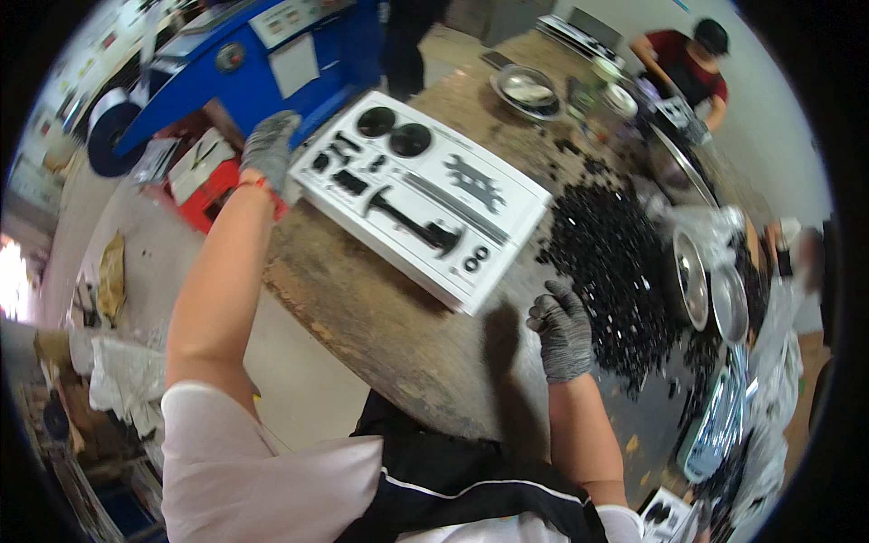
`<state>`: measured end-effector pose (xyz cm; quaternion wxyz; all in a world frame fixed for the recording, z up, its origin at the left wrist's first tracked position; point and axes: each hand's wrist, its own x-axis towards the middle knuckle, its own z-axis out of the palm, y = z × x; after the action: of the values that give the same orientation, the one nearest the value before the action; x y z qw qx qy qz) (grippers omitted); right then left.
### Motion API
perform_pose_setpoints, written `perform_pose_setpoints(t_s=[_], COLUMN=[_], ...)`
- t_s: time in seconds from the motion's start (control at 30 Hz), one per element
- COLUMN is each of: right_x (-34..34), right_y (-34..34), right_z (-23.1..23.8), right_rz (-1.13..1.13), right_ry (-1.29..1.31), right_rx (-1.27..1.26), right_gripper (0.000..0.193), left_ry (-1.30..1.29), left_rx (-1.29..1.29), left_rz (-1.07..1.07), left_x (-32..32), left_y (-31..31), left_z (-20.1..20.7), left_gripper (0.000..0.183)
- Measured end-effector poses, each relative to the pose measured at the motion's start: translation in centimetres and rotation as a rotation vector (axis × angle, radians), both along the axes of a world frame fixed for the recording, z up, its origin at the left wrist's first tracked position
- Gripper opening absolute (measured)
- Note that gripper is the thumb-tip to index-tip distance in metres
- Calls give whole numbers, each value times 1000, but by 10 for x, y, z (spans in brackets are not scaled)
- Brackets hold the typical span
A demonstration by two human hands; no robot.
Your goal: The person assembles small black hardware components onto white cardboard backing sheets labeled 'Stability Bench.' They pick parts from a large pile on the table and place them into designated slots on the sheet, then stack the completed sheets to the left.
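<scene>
A thick white block [378, 206], a box or a stack of cards, lies on the worn wooden table. Its top is printed with dark tool and part shapes, among them wrenches and two round black discs. My left hand [270, 152], in a grey knit glove, is at the block's left corner with its fingers stretched out; whether it touches the side is hard to see. Right of the block, my gloved right hand [563, 330] hovers over the table with fingers loosely bent and apart, holding nothing. Beside it spreads a large heap of small black pieces [611, 271].
Metal bowls [690, 279] and clear plastic bags edge the heap at right. A pale blue tray [706, 425] holds shiny strips. Another metal bowl [527, 92] stands at the far side. A blue machine [272, 68] is at upper left. Another person [688, 72] works at upper right.
</scene>
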<state>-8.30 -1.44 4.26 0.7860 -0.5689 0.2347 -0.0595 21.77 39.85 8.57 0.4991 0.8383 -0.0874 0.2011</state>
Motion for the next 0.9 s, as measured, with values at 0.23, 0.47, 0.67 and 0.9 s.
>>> perform_pose_setpoints(t_s=[0.23, 0.47, 0.67, 0.9], right_x=[-133, -258, -382, -432], right_y=[-19, -45, -83, -99], right_z=[-3, 1, -6, -45], right_rz=[-104, -313, -625, -674], right_ry=[64, -52, 204, 244], right_rx=[-21, -187, -512, -476], right_gripper=[34, 27, 32, 23], left_ry=[-65, -305, -326, -331], left_rx=[-489, 123, 144, 74], left_rz=[-338, -1031, -1405, -1362], left_x=[-185, -334, -422, -446], left_y=[-142, -268, -347, -370], left_z=[41, 7, -52, -59], left_gripper=[36, 39, 41, 39])
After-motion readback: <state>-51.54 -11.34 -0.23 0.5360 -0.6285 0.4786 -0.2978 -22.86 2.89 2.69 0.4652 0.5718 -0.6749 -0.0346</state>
